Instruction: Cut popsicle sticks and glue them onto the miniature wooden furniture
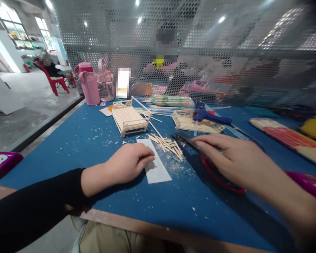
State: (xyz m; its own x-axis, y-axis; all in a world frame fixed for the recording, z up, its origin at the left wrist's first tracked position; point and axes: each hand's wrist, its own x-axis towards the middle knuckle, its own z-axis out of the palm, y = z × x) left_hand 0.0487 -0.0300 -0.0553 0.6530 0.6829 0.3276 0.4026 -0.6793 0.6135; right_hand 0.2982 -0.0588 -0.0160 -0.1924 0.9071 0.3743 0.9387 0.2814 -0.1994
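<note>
My left hand (130,160) is closed in a pinch above a white paper strip (158,168); whatever its fingertips hold is too small to name. My right hand (229,154) grips a pair of scissors (185,138) near the pivot, blades pointing away to the left, with the red handle loops (221,181) hanging below the palm. Between the hands lies a loose pile of short cut wooden sticks (167,144). Behind it stands a small bed-shaped model made of sticks (130,117). A second stick model (186,121) sits farther right, partly hidden by a blue glue gun (212,116).
A pink thermos (89,84) and a clear pink bottle (106,84) stand at the back left, beside a lit screen (123,82). Packed sticks (171,101) lie behind. Another stick package (287,138) is at right. A perforated metal screen (200,42) borders the blue tabletop (81,140).
</note>
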